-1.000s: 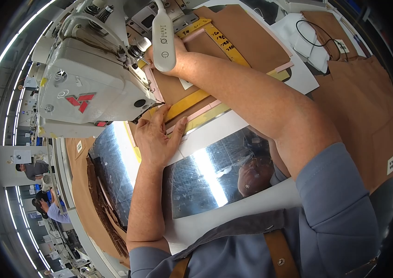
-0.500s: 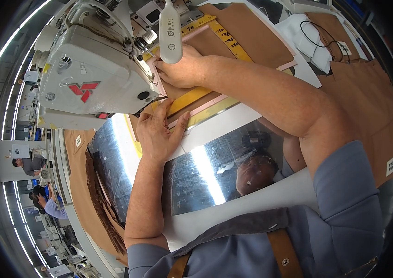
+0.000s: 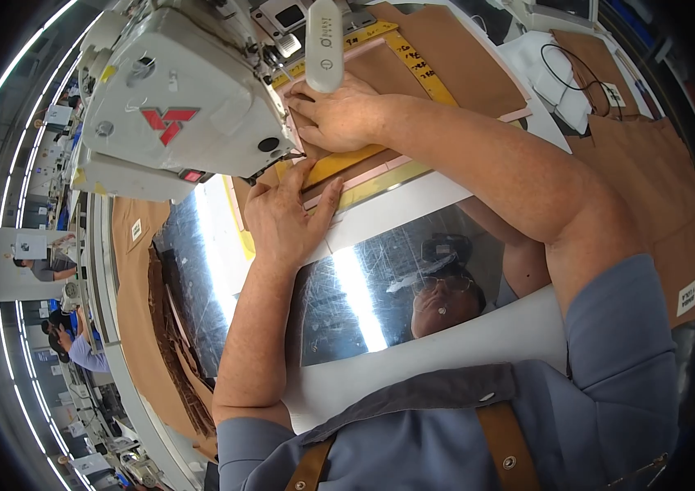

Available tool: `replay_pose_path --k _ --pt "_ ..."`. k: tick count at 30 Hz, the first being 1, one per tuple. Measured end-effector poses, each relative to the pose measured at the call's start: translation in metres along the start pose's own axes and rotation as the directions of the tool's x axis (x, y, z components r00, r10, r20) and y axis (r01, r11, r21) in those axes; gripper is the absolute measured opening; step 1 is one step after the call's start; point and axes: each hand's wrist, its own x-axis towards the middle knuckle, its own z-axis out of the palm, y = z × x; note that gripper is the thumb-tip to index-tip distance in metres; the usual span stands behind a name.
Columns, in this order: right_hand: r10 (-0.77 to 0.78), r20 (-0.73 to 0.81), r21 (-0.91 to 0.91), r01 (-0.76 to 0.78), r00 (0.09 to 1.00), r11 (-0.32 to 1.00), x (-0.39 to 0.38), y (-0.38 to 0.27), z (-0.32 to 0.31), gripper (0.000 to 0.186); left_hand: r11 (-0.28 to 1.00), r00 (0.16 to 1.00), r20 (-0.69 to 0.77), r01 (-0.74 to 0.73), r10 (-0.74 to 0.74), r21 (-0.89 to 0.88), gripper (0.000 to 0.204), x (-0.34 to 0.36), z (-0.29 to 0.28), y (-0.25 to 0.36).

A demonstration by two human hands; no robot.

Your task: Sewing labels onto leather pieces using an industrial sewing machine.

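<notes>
Fingers spread, ungripping: left hand at an edge of yellow frame, right hand inside; room over metal plate.

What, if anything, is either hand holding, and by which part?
The left hand grips nothing, lying spread at the near yellow bar's left end. The right hand is on the brown fabric; whether it pinches is unclear.

Your single view looks down from your head, close above the near edge of the tabletop, facing your hands and the machine; its fisheye rim catches the room beyond the left edge.
</notes>
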Motion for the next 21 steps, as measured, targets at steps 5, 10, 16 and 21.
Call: replay_pose_path --k 5,10,16,21 --pt "-0.006 -0.04 -0.046 0.004 0.999 0.999 -0.003 0.001 0.001 0.061 1.0 0.999 -0.028 -0.021 0.021 -0.013 0.041 0.0 0.0 -0.003" --pt "0.015 -0.016 0.021 -0.015 1.0 1.0 -0.004 0.0 -0.002 0.056 0.994 0.994 -0.038 -0.106 0.105 -0.004 0.05 -0.002 0.003 0.0" --pt "-0.025 0.057 -0.06 0.028 0.998 0.998 -0.004 -0.004 -0.011 0.06 0.998 0.997 0.069 -0.035 0.032 0.048 0.058 -0.004 0.001 0.005" --pt "0.009 0.075 -0.062 -0.004 0.997 0.998 -0.001 -0.004 -0.008 0.055 0.996 0.993 0.118 -0.033 0.023 0.082 0.061 -0.003 -0.001 0.007"
